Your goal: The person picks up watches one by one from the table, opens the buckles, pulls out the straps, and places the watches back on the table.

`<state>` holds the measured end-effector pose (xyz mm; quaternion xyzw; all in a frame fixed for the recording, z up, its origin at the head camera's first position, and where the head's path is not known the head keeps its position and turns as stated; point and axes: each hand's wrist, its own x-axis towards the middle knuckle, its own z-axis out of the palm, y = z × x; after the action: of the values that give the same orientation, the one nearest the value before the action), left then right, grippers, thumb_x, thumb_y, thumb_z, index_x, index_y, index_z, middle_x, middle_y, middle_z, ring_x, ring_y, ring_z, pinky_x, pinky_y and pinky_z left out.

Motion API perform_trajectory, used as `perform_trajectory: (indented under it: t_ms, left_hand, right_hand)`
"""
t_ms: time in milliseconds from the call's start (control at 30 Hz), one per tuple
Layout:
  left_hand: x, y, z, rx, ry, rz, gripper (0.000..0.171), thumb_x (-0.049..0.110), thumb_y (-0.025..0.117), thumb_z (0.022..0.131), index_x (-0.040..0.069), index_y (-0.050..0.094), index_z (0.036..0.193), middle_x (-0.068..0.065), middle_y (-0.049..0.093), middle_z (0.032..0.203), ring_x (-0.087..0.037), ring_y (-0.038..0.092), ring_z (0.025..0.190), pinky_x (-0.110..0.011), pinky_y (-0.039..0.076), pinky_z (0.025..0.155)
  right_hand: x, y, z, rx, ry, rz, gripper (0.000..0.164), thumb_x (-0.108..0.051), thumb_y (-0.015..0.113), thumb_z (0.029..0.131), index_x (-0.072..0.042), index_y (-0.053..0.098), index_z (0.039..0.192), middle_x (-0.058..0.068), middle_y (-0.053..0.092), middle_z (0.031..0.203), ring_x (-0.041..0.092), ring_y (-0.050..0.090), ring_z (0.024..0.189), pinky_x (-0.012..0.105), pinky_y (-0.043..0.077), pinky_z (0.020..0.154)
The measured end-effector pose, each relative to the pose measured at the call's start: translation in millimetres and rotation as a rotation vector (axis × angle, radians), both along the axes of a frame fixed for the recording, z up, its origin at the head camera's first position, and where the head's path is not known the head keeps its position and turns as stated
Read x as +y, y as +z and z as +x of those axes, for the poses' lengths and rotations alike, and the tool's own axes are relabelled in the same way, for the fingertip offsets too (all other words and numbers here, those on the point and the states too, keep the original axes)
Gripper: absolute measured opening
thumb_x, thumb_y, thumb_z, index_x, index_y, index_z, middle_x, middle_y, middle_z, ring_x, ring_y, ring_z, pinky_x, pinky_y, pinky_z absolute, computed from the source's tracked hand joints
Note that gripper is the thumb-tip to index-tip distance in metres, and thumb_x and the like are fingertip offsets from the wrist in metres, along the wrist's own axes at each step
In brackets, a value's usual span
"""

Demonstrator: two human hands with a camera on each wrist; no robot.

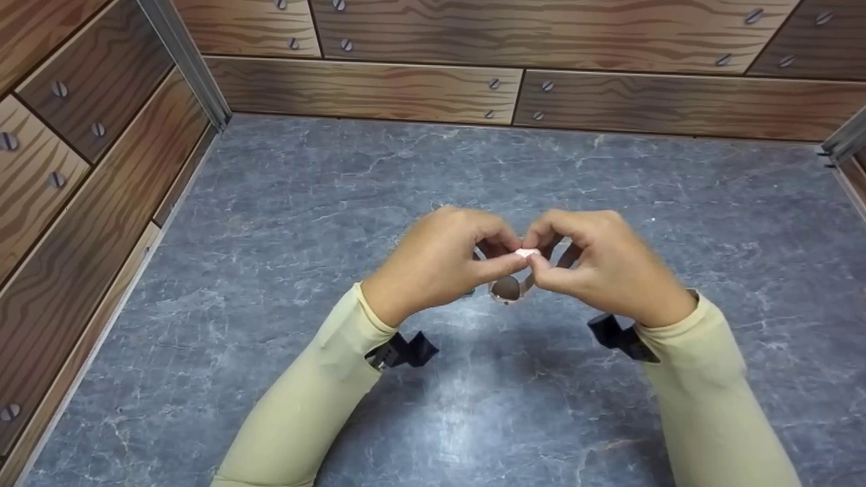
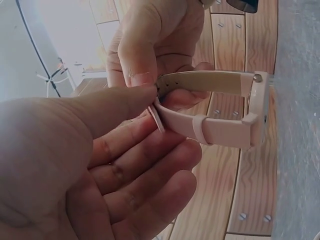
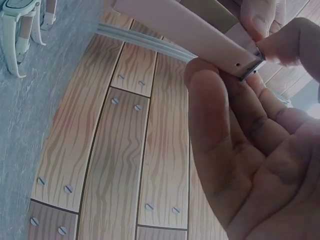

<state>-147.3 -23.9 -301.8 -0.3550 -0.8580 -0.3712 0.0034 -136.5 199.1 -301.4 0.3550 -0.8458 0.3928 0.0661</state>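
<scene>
A wristwatch with a pale pink strap point(image 2: 225, 132) hangs below both hands in the head view, its round dark face point(image 1: 506, 289) turned up. My left hand point(image 1: 443, 260) pinches the strap near the buckle between thumb and index finger. From the other side, my right hand point(image 1: 599, 264) pinches the strap at the same spot, fingertips against the left hand's. In the right wrist view the metal buckle point(image 3: 253, 69) sits at the strap's end, close to the fingertips. The strap forms a loop, and its free tip point(image 2: 157, 120) sticks out below the left thumb.
Other watches with white straps point(image 3: 12, 37) lie on the blue-grey marbled table point(image 1: 304, 203), seen in the right wrist view. Wood-patterned panels point(image 1: 365, 88) wall in the back and the left side. Each wrist carries a small black camera point(image 1: 409, 350).
</scene>
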Motion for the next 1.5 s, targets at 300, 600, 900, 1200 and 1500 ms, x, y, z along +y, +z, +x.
perform_trajectory:
  t_ms: [300, 600, 900, 1200, 1500]
  left_hand:
    - [0.1, -1.0, 1.0, -0.030, -0.003, 0.019, 0.008, 0.023, 0.074, 0.095, 0.015, 0.077, 0.095, 0.008, 0.073, 0.083, -0.001, 0.064, 0.073, -0.021, 0.052, 0.068]
    - [1.0, -1.4, 2.1, 0.002, -0.046, -0.023, 0.007, 0.018, 0.073, 0.094, 0.013, 0.078, 0.094, 0.007, 0.072, 0.079, -0.002, 0.061, 0.067, -0.019, 0.052, 0.064]
    - [3.4, -4.9, 1.7, 0.057, -0.107, -0.071, 0.009, 0.014, 0.070, 0.095, 0.012, 0.078, 0.090, 0.006, 0.066, 0.072, -0.002, 0.051, 0.061, -0.019, 0.045, 0.060]
    - [0.7, -3.9, 1.0, -0.019, -0.085, 0.014, 0.010, 0.013, 0.071, 0.095, 0.007, 0.078, 0.097, 0.002, 0.076, 0.083, -0.002, 0.066, 0.070, -0.016, 0.054, 0.068]
    - [0.2, -2.8, 0.5, 0.044, -0.070, -0.042, 0.009, 0.011, 0.070, 0.095, 0.008, 0.078, 0.096, 0.002, 0.071, 0.079, -0.005, 0.059, 0.067, -0.019, 0.051, 0.065]
  right_hand:
    - [0.0, -1.5, 0.5, 0.002, 0.005, -0.006, 0.022, 0.007, 0.069, 0.083, -0.014, 0.070, 0.088, -0.012, 0.069, 0.080, 0.009, 0.062, 0.066, 0.020, 0.048, 0.047]
    - [1.8, -1.3, 0.4, -0.070, 0.044, 0.027, 0.024, 0.006, 0.070, 0.084, -0.017, 0.071, 0.088, -0.012, 0.072, 0.076, 0.008, 0.064, 0.061, 0.021, 0.045, 0.044]
    - [-1.2, 1.2, 4.1, 0.007, -0.020, 0.203, 0.017, -0.001, 0.070, 0.081, -0.017, 0.070, 0.083, -0.011, 0.068, 0.076, 0.003, 0.055, 0.057, 0.024, 0.050, 0.050]
    - [-4.3, -1.9, 2.4, 0.047, -0.049, 0.115, 0.019, 0.003, 0.065, 0.078, -0.015, 0.068, 0.082, -0.012, 0.065, 0.072, 0.004, 0.046, 0.051, 0.020, 0.037, 0.044]
    - [0.7, 2.9, 5.1, 0.154, 0.013, 0.163, 0.015, 0.000, 0.075, 0.090, -0.014, 0.079, 0.094, -0.009, 0.075, 0.083, 0.002, 0.064, 0.066, 0.020, 0.048, 0.052]
